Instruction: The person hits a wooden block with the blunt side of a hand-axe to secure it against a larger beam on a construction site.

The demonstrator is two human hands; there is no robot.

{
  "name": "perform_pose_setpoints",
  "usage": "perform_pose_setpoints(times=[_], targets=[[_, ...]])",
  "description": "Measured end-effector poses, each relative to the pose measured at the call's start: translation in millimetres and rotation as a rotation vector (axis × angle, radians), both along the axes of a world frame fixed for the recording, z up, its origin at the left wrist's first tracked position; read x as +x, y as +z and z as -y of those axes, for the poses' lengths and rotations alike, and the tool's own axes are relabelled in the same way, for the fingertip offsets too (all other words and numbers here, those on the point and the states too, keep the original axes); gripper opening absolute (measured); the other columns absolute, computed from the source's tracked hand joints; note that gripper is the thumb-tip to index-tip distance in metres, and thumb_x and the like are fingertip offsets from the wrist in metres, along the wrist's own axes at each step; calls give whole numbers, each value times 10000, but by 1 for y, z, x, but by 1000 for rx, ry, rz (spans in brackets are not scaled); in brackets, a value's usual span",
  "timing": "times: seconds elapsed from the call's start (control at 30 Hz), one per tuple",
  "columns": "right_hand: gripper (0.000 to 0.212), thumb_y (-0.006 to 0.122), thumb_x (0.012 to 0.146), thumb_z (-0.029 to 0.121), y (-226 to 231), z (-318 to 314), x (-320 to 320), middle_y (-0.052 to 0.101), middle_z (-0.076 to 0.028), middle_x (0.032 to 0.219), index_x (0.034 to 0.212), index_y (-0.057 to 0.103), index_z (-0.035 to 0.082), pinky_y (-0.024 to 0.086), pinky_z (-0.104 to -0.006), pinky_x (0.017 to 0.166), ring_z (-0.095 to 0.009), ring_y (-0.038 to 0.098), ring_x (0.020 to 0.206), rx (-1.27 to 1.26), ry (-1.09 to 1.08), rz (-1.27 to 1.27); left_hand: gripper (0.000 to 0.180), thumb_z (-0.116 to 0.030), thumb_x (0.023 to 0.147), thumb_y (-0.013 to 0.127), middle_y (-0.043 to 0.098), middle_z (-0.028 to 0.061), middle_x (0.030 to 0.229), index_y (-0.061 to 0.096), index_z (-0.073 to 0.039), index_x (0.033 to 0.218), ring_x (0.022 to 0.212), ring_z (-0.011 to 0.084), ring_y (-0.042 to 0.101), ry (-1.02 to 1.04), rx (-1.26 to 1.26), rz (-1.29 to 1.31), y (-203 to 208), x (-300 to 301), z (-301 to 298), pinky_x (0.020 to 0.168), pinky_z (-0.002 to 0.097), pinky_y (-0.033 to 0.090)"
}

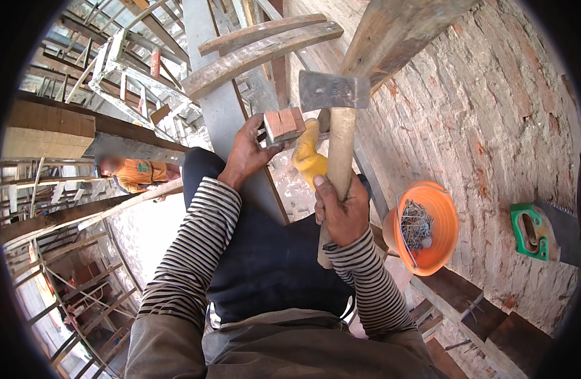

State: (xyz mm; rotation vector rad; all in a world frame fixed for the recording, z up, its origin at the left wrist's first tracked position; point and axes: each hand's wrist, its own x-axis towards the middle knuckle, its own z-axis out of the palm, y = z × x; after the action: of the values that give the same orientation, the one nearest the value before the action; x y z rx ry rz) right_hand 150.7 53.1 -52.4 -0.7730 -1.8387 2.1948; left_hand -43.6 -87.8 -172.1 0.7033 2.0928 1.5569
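Observation:
My right hand [346, 211] is wrapped round the wooden handle of a hatchet [341, 142], which stands nearly upright with its grey metal head [335, 91] at the top. My left hand [247, 155] grips a short wooden block [283, 125] from its left side. The block's reddish end face has a dark line across it, perhaps a crack or cut. The hatchet head is to the right of the block and apart from it. Below the block and left of the handle, a yellow boot [309, 155] shows on my foot.
An orange bucket [447, 230] of nails hangs or stands at right, by the rough brick wall [486, 145]. A green-handled handsaw [530, 232] is against that wall. Ahead are a grey plank [218, 120], curved boards [262, 57] and a thick post [398, 38]. Another person [139, 174] is at left among beams.

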Motion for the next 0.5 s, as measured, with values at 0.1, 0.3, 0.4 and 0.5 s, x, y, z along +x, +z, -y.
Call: perform_pose_setpoints(times=[0.1,0.3,0.4,0.5], targets=[[249,701,970,153,6,2,7,647,-108,709,1044,558,-38,510,-319,566,-195,671,608,306,-54,-142,642,22,822,821,638,81,1301,524,-60,1386,1228,211,615,5,-48,-18,5,-2,2,1048,372,543],[261,712,945,151,-32,9,1,647,-208,696,1017,554,-44,532,-398,592,-361,721,670,545,41,13,641,6,815,835,635,85,1316,526,-57,1374,1248,217,605,28,-70,-10,4,-5,1,1059,372,532],[256,695,967,164,-37,5,3,640,-178,690,1020,565,-50,513,-370,580,-279,694,624,417,35,53,635,11,816,832,636,82,1316,526,-52,1369,1255,216,601,20,-30,-12,3,0,3,1050,370,536],[247,699,975,152,-34,5,11,638,-102,712,1063,584,-48,487,-303,579,-138,621,628,253,-43,17,630,10,817,830,647,76,1296,524,-43,1366,1252,221,604,15,-5,-4,5,1,5,1050,373,533]])
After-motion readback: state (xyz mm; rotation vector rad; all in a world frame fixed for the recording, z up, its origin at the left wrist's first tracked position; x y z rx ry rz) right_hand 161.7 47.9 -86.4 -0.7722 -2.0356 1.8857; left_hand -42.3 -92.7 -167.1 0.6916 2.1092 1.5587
